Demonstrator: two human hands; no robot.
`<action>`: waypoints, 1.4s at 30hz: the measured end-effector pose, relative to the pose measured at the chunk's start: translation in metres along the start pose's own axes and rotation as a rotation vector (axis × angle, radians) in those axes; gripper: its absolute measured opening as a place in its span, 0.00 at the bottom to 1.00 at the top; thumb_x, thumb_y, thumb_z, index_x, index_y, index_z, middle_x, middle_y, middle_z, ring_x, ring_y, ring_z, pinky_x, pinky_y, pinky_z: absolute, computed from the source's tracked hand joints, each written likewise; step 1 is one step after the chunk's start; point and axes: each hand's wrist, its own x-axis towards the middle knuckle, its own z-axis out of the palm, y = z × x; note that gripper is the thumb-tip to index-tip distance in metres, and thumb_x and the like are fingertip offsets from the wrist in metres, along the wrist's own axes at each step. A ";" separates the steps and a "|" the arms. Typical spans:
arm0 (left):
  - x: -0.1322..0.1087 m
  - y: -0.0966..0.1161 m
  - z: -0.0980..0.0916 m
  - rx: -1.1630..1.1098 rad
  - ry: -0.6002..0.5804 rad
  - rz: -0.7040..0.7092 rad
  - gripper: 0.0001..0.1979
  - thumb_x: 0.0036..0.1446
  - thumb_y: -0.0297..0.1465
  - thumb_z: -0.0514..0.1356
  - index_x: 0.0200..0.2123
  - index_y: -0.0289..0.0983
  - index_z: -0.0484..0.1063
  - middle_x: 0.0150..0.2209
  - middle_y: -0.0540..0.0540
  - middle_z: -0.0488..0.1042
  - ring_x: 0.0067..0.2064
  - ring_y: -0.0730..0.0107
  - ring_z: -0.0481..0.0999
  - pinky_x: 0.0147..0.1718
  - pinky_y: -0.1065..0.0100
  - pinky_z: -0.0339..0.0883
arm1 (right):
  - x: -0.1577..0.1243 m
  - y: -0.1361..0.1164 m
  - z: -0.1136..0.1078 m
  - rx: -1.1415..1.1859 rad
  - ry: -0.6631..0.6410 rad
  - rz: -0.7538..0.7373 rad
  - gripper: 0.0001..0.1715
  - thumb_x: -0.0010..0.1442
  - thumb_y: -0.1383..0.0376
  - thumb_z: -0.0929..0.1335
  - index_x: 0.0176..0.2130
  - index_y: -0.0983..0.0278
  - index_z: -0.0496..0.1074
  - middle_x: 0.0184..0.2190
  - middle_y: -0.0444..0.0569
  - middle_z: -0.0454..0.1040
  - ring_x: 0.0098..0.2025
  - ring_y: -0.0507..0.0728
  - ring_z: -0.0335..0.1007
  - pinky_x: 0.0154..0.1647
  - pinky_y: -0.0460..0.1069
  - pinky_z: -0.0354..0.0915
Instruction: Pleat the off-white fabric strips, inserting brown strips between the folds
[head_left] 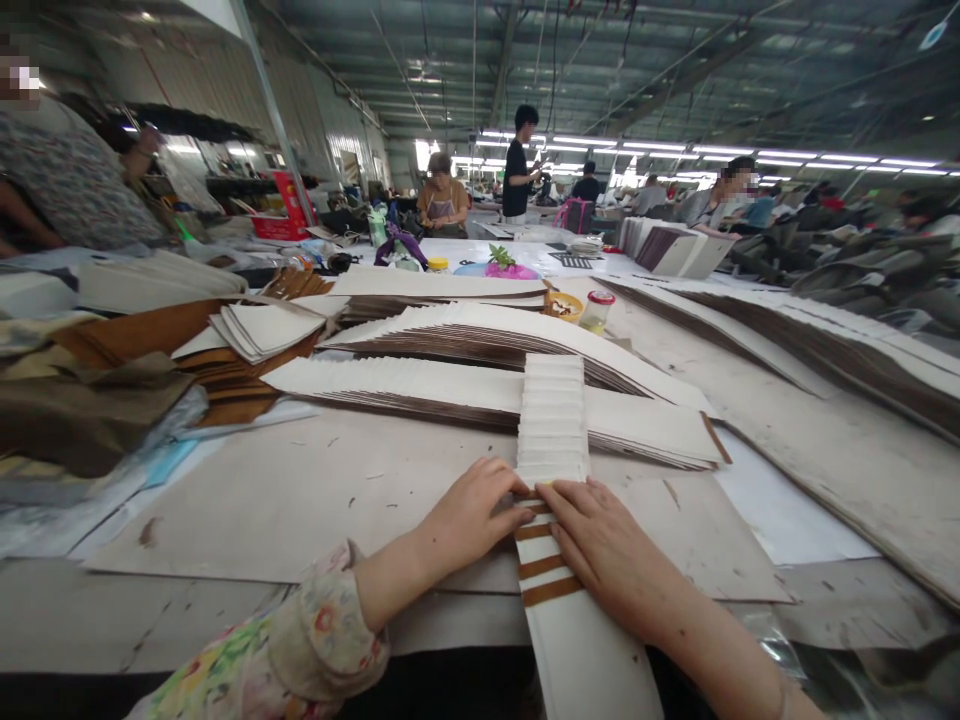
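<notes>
A stack of white strips, staggered with brown bands at the near part, runs from the piles toward me over the table edge. My left hand is at the left side of this stack, thumb and forefinger closed on the edge of a strip. From the right, my right hand lies over the bands, its fingers closed at that same edge and its fingertips close to the left ones. A small yellow spot shows by the fingertips. The undersides of the strips are hidden.
Behind the stack lie fanned piles of white-topped strips. Brown pieces are heaped at left, with long panels at right. A red-lidded jar and yellow bowl stand farther back. Co-workers are beyond the table.
</notes>
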 end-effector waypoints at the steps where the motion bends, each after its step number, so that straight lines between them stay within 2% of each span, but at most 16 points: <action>1: 0.000 0.000 0.000 0.028 -0.009 0.015 0.09 0.56 0.35 0.55 0.36 0.36 0.67 0.36 0.47 0.68 0.42 0.66 0.64 0.42 0.66 0.59 | 0.001 0.000 0.000 -0.005 -0.008 0.000 0.20 0.59 0.72 0.58 0.52 0.67 0.61 0.44 0.53 0.67 0.47 0.58 0.62 0.53 0.58 0.57; 5: -0.003 0.005 0.000 0.201 -0.064 0.050 0.10 0.60 0.34 0.50 0.35 0.36 0.68 0.36 0.46 0.68 0.40 0.65 0.64 0.40 0.65 0.59 | 0.002 0.001 0.000 -0.027 0.000 -0.019 0.20 0.58 0.72 0.59 0.50 0.66 0.63 0.42 0.52 0.68 0.46 0.57 0.63 0.54 0.58 0.55; 8: -0.009 0.006 -0.001 0.238 -0.086 0.057 0.11 0.61 0.32 0.49 0.42 0.38 0.67 0.39 0.46 0.68 0.42 0.64 0.64 0.41 0.63 0.60 | 0.003 0.001 -0.001 -0.028 -0.012 -0.025 0.21 0.57 0.72 0.59 0.51 0.65 0.63 0.42 0.52 0.68 0.46 0.57 0.63 0.54 0.58 0.55; 12: -0.020 0.001 -0.001 0.128 -0.051 0.003 0.13 0.61 0.30 0.47 0.45 0.38 0.66 0.42 0.46 0.69 0.44 0.65 0.64 0.45 0.63 0.60 | 0.003 0.001 -0.003 -0.013 -0.044 -0.011 0.21 0.58 0.72 0.59 0.51 0.64 0.63 0.42 0.51 0.68 0.46 0.57 0.62 0.55 0.59 0.54; 16: -0.034 -0.002 0.001 -0.037 0.016 -0.133 0.15 0.61 0.33 0.46 0.46 0.37 0.67 0.44 0.44 0.69 0.46 0.66 0.66 0.49 0.64 0.60 | 0.001 0.000 -0.004 0.010 -0.059 0.011 0.21 0.58 0.71 0.59 0.51 0.64 0.63 0.44 0.51 0.68 0.47 0.57 0.62 0.56 0.58 0.52; 19: -0.051 0.012 0.007 -0.101 0.014 -0.235 0.20 0.60 0.39 0.46 0.51 0.36 0.64 0.50 0.41 0.66 0.52 0.61 0.63 0.52 0.60 0.57 | -0.001 0.000 -0.001 0.029 -0.052 0.044 0.21 0.59 0.71 0.58 0.52 0.64 0.62 0.46 0.52 0.67 0.49 0.57 0.61 0.56 0.59 0.52; 23: -0.071 0.041 0.027 -0.084 -0.080 -0.235 0.37 0.51 0.49 0.54 0.59 0.37 0.51 0.59 0.37 0.53 0.59 0.49 0.52 0.56 0.44 0.42 | -0.006 0.000 0.006 0.054 -0.003 0.083 0.21 0.60 0.69 0.57 0.53 0.66 0.61 0.50 0.52 0.64 0.52 0.57 0.58 0.56 0.59 0.51; 25: -0.073 0.051 0.037 -0.086 -0.097 -0.260 0.44 0.47 0.50 0.57 0.61 0.35 0.46 0.60 0.34 0.48 0.60 0.45 0.48 0.55 0.40 0.38 | -0.009 0.001 0.006 0.084 0.011 0.094 0.22 0.61 0.67 0.57 0.54 0.67 0.59 0.52 0.53 0.64 0.53 0.58 0.57 0.56 0.59 0.50; 28: -0.071 0.057 0.045 -0.070 -0.091 -0.313 0.45 0.47 0.49 0.57 0.61 0.34 0.43 0.61 0.33 0.47 0.61 0.45 0.45 0.55 0.39 0.37 | -0.007 0.005 -0.002 0.175 -0.004 0.088 0.21 0.62 0.64 0.55 0.54 0.66 0.58 0.52 0.53 0.64 0.53 0.57 0.57 0.56 0.59 0.49; 31: -0.069 0.058 0.044 -0.044 -0.099 -0.307 0.41 0.49 0.46 0.56 0.61 0.37 0.41 0.61 0.35 0.47 0.62 0.50 0.44 0.56 0.40 0.36 | 0.004 0.014 -0.013 0.289 -0.019 0.123 0.20 0.63 0.62 0.53 0.49 0.65 0.64 0.46 0.52 0.69 0.48 0.57 0.62 0.52 0.56 0.52; 33: -0.068 0.059 0.042 -0.030 -0.101 -0.310 0.40 0.51 0.45 0.55 0.61 0.38 0.41 0.61 0.36 0.46 0.62 0.52 0.44 0.56 0.42 0.35 | 0.017 0.021 -0.018 0.346 -0.042 0.168 0.20 0.63 0.61 0.52 0.40 0.64 0.68 0.38 0.51 0.72 0.42 0.57 0.65 0.46 0.53 0.57; 37: -0.069 0.060 0.043 -0.011 -0.116 -0.330 0.40 0.52 0.45 0.53 0.62 0.35 0.38 0.62 0.36 0.40 0.62 0.54 0.41 0.57 0.44 0.33 | 0.041 0.029 -0.022 0.388 -0.078 0.217 0.26 0.63 0.58 0.52 0.23 0.63 0.67 0.24 0.48 0.70 0.30 0.55 0.65 0.35 0.50 0.58; 40: -0.070 0.060 0.045 -0.008 -0.116 -0.339 0.41 0.52 0.45 0.53 0.62 0.34 0.36 0.62 0.37 0.38 0.63 0.54 0.38 0.57 0.44 0.33 | 0.044 0.027 -0.030 0.420 -0.079 0.266 0.29 0.62 0.54 0.52 0.21 0.63 0.65 0.19 0.45 0.67 0.25 0.54 0.62 0.29 0.48 0.57; 42: -0.069 0.061 0.045 -0.009 -0.098 -0.349 0.41 0.53 0.44 0.53 0.62 0.33 0.35 0.63 0.37 0.37 0.63 0.54 0.38 0.58 0.45 0.34 | 0.037 0.025 -0.039 0.541 -0.106 0.274 0.29 0.62 0.51 0.52 0.24 0.64 0.67 0.20 0.44 0.67 0.25 0.53 0.62 0.27 0.47 0.57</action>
